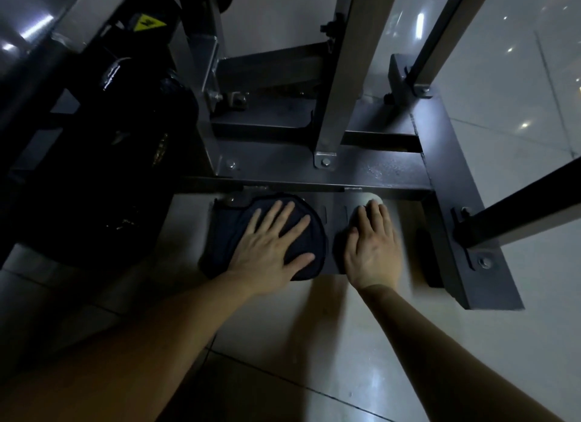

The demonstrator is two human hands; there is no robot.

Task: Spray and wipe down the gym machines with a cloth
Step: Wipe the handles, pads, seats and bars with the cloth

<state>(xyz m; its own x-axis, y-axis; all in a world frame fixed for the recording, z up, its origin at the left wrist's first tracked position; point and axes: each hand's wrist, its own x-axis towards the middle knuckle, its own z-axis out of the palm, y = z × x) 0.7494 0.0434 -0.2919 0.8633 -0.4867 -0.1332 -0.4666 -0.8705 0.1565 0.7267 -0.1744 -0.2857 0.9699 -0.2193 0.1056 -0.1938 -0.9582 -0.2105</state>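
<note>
Left hand (273, 242), fingers spread flat, presses the dark cloth (226, 229) onto the base plate (334, 214), left side. Right hand (372, 248) rests beside it, fingertips on a white rounded object (374, 197); whether it grips this cannot be told.

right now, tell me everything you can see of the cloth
The cloth is dark navy, soft-looking fabric with a seamed edge, rounded in outline. It lies flat on the machine's low grey plate. The left hand presses on its right half, fingers straight and spread.
</note>
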